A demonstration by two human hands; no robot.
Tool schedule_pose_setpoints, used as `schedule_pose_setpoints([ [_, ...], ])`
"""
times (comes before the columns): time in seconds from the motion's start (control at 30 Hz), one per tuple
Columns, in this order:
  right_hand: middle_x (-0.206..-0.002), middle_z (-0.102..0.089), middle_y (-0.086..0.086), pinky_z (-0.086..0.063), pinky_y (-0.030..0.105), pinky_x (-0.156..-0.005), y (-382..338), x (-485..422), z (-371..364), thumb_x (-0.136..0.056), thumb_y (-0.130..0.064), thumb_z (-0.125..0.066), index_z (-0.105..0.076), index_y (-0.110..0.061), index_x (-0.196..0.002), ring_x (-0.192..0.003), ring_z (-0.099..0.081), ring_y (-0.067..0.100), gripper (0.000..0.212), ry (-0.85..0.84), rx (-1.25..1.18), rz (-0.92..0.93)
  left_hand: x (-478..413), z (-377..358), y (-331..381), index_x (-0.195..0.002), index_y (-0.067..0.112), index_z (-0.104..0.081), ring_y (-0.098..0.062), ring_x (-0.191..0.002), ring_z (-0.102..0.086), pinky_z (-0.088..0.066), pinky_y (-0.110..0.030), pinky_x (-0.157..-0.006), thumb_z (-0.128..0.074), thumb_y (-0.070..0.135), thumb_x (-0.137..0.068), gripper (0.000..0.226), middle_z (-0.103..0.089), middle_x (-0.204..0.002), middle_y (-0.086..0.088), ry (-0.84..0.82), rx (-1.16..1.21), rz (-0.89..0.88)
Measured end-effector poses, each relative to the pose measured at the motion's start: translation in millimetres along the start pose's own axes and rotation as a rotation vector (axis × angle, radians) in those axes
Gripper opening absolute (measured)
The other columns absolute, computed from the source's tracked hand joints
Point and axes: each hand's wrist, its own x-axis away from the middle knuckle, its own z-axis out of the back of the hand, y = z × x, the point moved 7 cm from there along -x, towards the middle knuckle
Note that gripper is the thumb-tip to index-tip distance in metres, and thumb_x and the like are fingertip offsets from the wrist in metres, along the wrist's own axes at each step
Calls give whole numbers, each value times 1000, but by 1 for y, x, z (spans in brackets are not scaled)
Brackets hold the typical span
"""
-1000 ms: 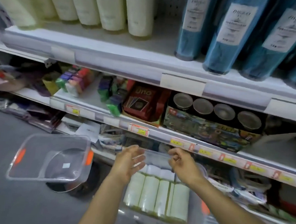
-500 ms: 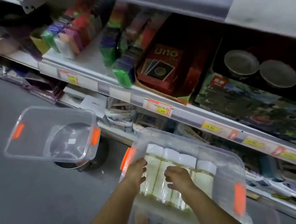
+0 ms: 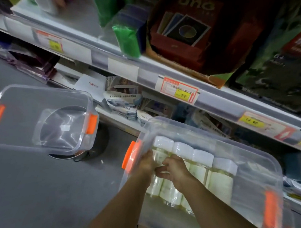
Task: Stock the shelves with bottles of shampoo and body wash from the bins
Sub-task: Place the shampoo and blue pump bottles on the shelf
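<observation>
**As both hands reach into the clear plastic bin with orange latches (image 3: pixel 253 179), four cream plastic bottles with white caps (image 3: pixel 220 183) lie inside it**

Where the bottles lie, they are side by side on the bin floor, touching, with caps toward the shelving. They fill the left and middle of the bin. The bin is tilted, in front of the lowest shelf.

The right hand (image 3: pixel 174 169) is on the left end of the row, with fingers curled over the bottles and the thumb out to the left, grasping them. The left hand (image 3: pixel 146 162) is just beside it, between the leftmost bottle and the bin's left wall, next to the orange latch (image 3: pixel 131 154). Its fingers point down out of sight, so I cannot tell whether they are closed on a bottle. The two hands almost touch.

Further left, well apart, is a second clear plastic bin (image 3: pixel 43 89) with orange latches. It holds nothing and sits on a round dark stand on the grey floor (image 3: pixel 19 184).

Above, the white shelf edge (image 3: pixel 123 68) carries price tags. On that shelf are a red card-game box (image 3: pixel 185 49) and green wrapped packs (image 3: pixel 127 36). The frame is blurry.
</observation>
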Motion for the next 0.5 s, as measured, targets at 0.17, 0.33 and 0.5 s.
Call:
schedule_pose_setpoints([
  [0.17,-90,-58,27,-60,44,-67,-6,-4,-4,-89,7,-37,-49,3,-102,-66,-65,34,18,-11,-72,-34,-16,-4,-9,-101,14,-65,-23,-89,-66,-49,-36,-72,-34,55,-103,52,-69,-95,-10,-49,45,29],
  [0.33,-82,-65,21,-58,47,-81,-2,-9,21,-92,5,-37,-56,5,-107,-69,-68,33,24,-15,-94,-57,-69,-19,-38,-124,12,-62,-31,-98,-67,-54,-45,-84,-76,56,-50,87,-70,-112,-16,-170,-49,30],
  [0.5,-93,-66,13,-53,44,-94,-4,-10,32,-96,4,-42,-60,-10,-83,-91,-67,26,26,22,-13,-18,-49,-24,-12,-108,7,-71,-37,-99,-71,-54,-61,-91,-82,22,-39,71,-75,-102,-17,-267,-159,-123],
])
